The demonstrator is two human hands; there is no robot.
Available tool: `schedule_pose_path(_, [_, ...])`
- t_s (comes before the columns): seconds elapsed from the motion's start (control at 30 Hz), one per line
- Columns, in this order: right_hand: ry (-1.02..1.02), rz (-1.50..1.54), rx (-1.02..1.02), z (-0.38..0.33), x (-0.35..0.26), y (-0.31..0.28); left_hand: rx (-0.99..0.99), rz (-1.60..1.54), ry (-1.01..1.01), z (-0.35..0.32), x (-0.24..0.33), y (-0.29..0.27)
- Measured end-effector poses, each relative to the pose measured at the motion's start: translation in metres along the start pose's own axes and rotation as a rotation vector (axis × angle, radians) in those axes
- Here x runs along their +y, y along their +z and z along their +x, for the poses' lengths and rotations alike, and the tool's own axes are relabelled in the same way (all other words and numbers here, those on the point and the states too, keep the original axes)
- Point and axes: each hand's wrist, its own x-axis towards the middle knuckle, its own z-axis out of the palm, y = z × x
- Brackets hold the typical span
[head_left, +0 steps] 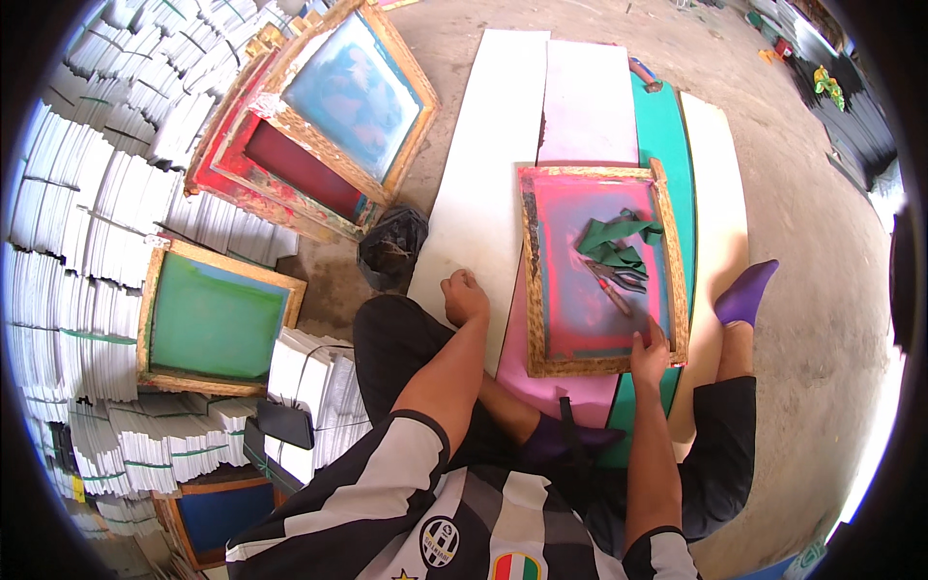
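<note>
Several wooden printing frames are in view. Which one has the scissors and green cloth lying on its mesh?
The pink-and-grey frame under the right hand, flat on the boards. The green frame and the blue-meshed frame on the left carry nothing.

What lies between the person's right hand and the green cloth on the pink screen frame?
In the head view, a pair of scissors lies on the mesh between the right hand and the green cloth, inside the wooden screen frame.

Screen-printing workshop: wooden screen frames [351, 97] with ink-stained mesh, stacks of white sheets [87, 213] bundled along the wall, bare concrete floor [822, 242].
</note>
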Motion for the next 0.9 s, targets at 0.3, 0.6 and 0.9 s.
schedule_pose_path(0.3, [0.001, -0.059, -0.018, -0.002, 0.006, 0.001, 0.028, 0.144, 0.122, 0.009, 0.001, 0.008])
schedule_pose_path(0.6, [-0.006, -0.007, -0.024, -0.001, 0.004, 0.009, -0.060, 0.338, 0.124, 0.048, -0.007, 0.013])
schedule_pose_path(0.9, [0.022, -0.070, -0.024, -0.002, 0.008, 0.011, 0.223, -0.279, -0.465, 0.134, 0.019, -0.061])
